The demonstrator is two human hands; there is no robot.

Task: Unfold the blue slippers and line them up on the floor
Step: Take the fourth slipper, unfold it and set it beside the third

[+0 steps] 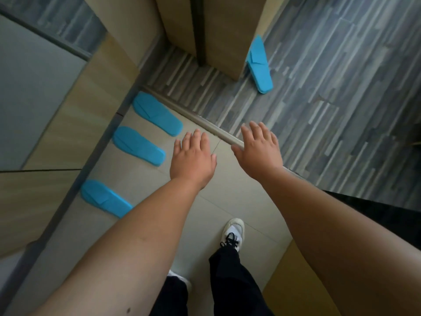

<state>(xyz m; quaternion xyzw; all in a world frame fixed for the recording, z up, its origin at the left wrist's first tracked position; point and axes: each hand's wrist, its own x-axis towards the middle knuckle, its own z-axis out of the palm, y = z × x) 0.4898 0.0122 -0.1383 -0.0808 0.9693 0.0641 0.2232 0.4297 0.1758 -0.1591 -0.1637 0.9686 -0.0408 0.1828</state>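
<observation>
— What's the floor like from where you are?

— I see pale tile floor (227, 201) near me, grey striped plank floor (330, 87) beyond a threshold strip (205, 124).

— What's lying on it?

— Three blue slippers on the tile along the wall: far one (157, 116), middle one (139, 145), near one (106, 198). A fourth slipper (259, 65) lies on the planks beside a wooden panel (227, 30). My white shoe (233, 233) stands on the tile.
</observation>
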